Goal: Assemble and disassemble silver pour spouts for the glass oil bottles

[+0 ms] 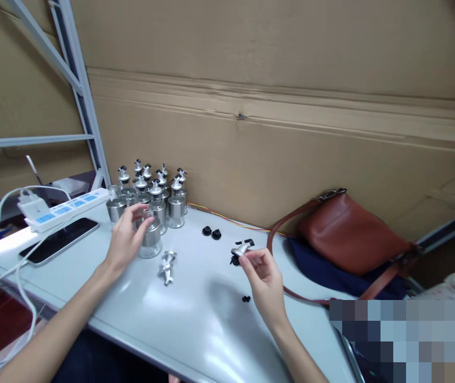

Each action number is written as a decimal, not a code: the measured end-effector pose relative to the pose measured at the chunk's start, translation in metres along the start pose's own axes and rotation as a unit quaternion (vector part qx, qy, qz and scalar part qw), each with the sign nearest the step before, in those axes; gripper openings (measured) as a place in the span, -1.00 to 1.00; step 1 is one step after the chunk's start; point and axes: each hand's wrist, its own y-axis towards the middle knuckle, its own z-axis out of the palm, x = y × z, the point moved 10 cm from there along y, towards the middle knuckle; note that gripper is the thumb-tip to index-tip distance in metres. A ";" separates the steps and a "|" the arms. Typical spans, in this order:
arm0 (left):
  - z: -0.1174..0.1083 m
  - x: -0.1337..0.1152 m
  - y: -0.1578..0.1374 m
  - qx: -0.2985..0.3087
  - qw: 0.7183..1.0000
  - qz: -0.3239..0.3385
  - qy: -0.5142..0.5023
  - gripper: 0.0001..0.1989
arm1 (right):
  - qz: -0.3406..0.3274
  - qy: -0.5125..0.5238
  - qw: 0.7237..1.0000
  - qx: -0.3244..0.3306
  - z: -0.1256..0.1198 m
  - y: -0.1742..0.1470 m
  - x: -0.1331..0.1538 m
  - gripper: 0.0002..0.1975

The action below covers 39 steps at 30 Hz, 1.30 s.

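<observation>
Between the thumb and fingers of my right hand (265, 284) is a silver pour spout (243, 248) with a black flip cap and a black stopper underneath, held above the table. My left hand (125, 236) has its thumb and fingers around the neck of a glass bottle (150, 239) with a metal band, which stands upright on the table. Silver spout parts (167, 267) lie just right of that bottle. Two black stoppers (212, 232) rest farther back, and small black pieces (246, 299) lie below my right hand.
Several banded glass bottles (176, 207), most topped with spouts, stand behind my left hand. At left are a phone (59, 242), a white power strip (67, 210) and loose cables. A brown leather bag (355, 229) lies at right. Cardboard (271, 159) walls the back.
</observation>
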 end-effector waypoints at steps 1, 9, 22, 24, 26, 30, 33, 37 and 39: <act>-0.007 -0.011 -0.004 -0.022 1.000 0.014 -0.003 -0.69 | -0.012 0.003 1.000 -0.011 -0.004 0.001 0.005 -0.74; -0.001 -0.126 -0.029 0.037 0.985 0.126 -0.116 -0.75 | -0.172 -0.068 0.982 0.026 -0.008 -0.005 0.072 -0.76; 0.073 -0.155 -0.097 0.201 0.906 0.109 -0.356 -0.33 | -0.354 -0.124 0.926 0.040 0.011 -0.043 0.126 -0.58; 0.075 -0.154 -0.097 0.192 0.903 0.122 -0.364 -0.29 | -0.366 -0.128 0.921 0.036 0.012 -0.045 0.124 -0.55; 0.078 -0.151 -0.097 0.190 0.905 0.120 -0.361 -0.27 | -0.366 -0.124 0.922 0.037 0.012 -0.046 0.120 -0.54; 0.084 -0.148 -0.097 0.222 0.902 0.105 -0.355 -0.27 | -0.367 -0.119 0.921 0.052 0.016 -0.047 0.113 -0.52; 0.089 -0.152 -0.100 0.268 0.887 0.105 -0.362 -0.31 | -0.380 -0.125 0.915 0.051 0.020 -0.050 0.111 -0.53; 0.096 -0.149 -0.104 0.304 0.876 0.071 -0.368 -0.39 | -0.388 -0.150 0.909 0.035 0.023 -0.052 0.109 -0.52; 0.098 -0.147 -0.105 0.310 0.875 0.065 -0.365 -0.46 | -0.396 -0.170 0.902 0.035 0.024 -0.053 0.108 -0.49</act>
